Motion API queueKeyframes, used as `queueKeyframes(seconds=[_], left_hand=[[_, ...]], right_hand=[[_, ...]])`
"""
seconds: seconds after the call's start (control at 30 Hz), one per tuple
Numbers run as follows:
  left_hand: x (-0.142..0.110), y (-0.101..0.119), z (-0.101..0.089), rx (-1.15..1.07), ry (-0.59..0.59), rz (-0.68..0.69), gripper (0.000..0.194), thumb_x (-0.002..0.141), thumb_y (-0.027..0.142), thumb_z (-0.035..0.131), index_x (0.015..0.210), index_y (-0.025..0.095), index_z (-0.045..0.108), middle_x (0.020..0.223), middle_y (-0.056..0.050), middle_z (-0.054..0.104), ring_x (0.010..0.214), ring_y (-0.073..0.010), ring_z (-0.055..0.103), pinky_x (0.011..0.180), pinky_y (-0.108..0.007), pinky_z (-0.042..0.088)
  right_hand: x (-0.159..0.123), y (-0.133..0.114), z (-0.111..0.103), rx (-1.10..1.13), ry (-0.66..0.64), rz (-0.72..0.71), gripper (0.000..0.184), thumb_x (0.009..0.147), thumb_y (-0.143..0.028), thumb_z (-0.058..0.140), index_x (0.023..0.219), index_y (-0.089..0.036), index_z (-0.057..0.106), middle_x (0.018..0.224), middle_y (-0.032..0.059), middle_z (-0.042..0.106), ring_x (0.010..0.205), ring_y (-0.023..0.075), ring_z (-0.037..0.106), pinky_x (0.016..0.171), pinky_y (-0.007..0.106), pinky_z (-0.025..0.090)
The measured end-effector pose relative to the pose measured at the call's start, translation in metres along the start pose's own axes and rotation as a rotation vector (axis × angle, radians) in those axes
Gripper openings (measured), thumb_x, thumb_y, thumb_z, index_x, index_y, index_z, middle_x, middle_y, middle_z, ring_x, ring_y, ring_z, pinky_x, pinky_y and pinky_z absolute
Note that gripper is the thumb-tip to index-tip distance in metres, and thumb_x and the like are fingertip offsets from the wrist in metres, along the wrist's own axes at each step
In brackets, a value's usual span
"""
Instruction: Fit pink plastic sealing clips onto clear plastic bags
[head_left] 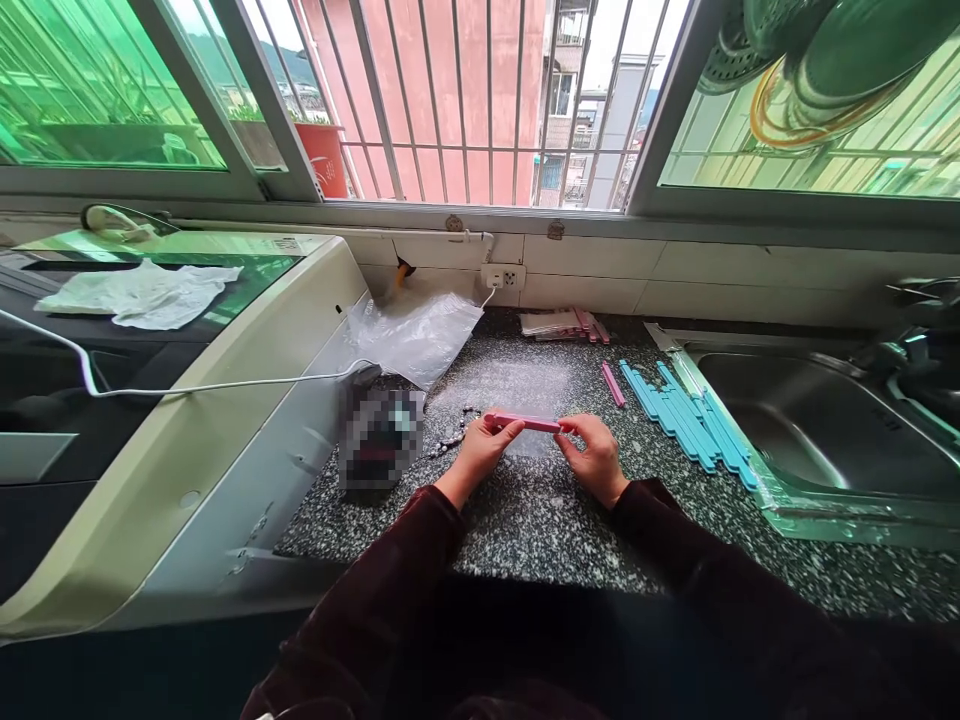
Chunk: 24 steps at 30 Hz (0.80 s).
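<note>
Between both hands, over the counter, a pink bag sealing clip [525, 422] is held level. My left hand [486, 450] grips its left end with thumb and fingers. At the right end, my right hand [592, 455] pinches the tip. Behind and beneath the clip lies a clear plastic bag [517, 380], hard to make out against the speckled stone; whether the clip is on it I cannot tell. A single pink clip [613, 384] rests to the right of the hands. Beyond it several blue clips [686, 420] lie in an overlapping row.
Flat bags with pink clips [564, 324] are stacked by the tiled wall. A crumpled plastic bag [420, 330] lies at back left, near a pixelated object [381, 440] and a beaded cord [450, 440]. A washing machine [247, 390] stands left, a steel sink [817, 420] right.
</note>
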<state>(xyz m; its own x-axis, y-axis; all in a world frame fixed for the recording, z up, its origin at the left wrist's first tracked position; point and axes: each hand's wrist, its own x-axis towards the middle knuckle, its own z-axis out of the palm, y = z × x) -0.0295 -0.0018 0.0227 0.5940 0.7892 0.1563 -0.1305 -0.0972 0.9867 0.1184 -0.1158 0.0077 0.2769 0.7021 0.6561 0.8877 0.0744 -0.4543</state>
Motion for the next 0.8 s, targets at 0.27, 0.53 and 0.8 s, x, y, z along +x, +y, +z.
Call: queueKeyframes(seconds=[0.27,0.53,0.8], left_hand=[[0.027,0.004,0.004,0.047,-0.134,-0.124,0.047,0.05,0.058,0.069,0.06,0.012,0.061,0.048,0.004,0.047,0.049,-0.007,0.038,0.051,-0.023,0.03],[0.087,0.011,0.015,0.03,-0.202,-0.278,0.027,0.058,0.038,0.068,0.058,0.014,0.057,0.058,-0.001,0.057,0.053,-0.0089,0.049,0.052,-0.022,0.035],[0.157,0.003,0.042,0.095,-0.014,-0.293,0.009,0.068,0.013,0.055,0.06,0.013,0.051,0.058,-0.001,0.056,0.048,-0.0083,0.05,0.05,-0.021,0.038]], right_hand=[[0.017,0.005,-0.019,-0.268,-0.109,-0.182,0.016,0.082,-0.032,0.053,0.078,-0.021,0.065,0.075,0.0046,0.066,0.073,0.0179,0.054,0.068,0.031,0.033],[0.062,0.041,-0.015,-0.446,-0.076,-0.183,0.018,0.08,-0.03,0.052,0.071,-0.019,0.063,0.068,0.0055,0.063,0.069,0.0184,0.051,0.066,0.031,0.031],[0.121,0.092,0.003,-0.629,-0.069,-0.09,0.017,0.075,-0.03,0.055,0.067,-0.017,0.061,0.065,0.0078,0.063,0.067,0.0202,0.052,0.06,0.031,0.028]])
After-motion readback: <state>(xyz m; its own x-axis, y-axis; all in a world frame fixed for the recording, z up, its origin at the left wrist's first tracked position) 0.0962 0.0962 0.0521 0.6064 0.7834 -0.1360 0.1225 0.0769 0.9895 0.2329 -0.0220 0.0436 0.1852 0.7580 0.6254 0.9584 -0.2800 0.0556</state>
